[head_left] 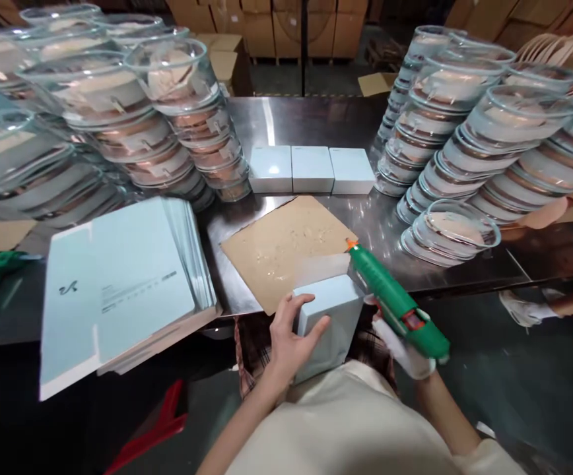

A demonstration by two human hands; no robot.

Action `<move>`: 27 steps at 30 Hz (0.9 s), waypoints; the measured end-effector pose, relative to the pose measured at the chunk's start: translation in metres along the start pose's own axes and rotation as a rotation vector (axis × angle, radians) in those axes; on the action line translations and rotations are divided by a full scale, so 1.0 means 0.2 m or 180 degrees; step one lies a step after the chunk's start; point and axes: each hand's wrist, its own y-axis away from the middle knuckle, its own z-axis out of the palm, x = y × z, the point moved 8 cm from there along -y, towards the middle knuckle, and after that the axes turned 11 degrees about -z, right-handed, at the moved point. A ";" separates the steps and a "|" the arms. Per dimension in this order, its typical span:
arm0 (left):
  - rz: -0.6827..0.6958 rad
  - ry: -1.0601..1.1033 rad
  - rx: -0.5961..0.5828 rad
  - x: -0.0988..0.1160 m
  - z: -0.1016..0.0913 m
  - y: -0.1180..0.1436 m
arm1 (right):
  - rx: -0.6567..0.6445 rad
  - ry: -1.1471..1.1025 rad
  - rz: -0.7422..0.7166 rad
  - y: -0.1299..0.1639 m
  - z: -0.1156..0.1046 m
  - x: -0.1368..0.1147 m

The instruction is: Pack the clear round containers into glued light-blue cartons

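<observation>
At the far left we see leaning stacks of clear round plastic containers with tan inserts (118, 112), and below them a pile of flat pale-blue printed carton blanks (118, 290) resting on the steel table (445, 264). Moving right, a brown cardboard sheet spotted with dried glue (276, 247) lies at the table edge, with three finished pale-blue square boxes (311, 169) lined up behind it.

Our left hand (291, 340) is closed around the side of a small pale-blue folded box (329, 323), held just off the table edge against our lap, its translucent flap standing up. Our right hand (405, 346), in a white glove, is wrapped around the grip of a green hot-glue gun with an orange nozzle (395, 302); the nozzle points up and away, just beside the flap.

To do this well, we judge we should keep the box steady, lay a thin line along the flap, and keep drips over the cardboard. More container stacks (474, 125) fill the right.
</observation>
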 end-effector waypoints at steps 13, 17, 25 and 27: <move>0.0264 -0.0072 0.0193 0.05 0.00 0.04 | -0.0359 0.0991 -0.0784 0.03 0.13 -0.09; 0.0039 -0.0018 0.0219 -0.01 -0.03 0.04 | 0.0146 0.0490 -0.0142 0.06 -0.02 0.12; -0.0146 0.0242 0.0104 -0.12 -0.05 0.05 | 0.0298 -0.1327 0.1928 -0.15 0.13 0.45; -0.0032 0.0279 0.0176 -0.12 -0.07 0.06 | 0.0134 -0.1323 0.2040 -0.27 0.19 0.48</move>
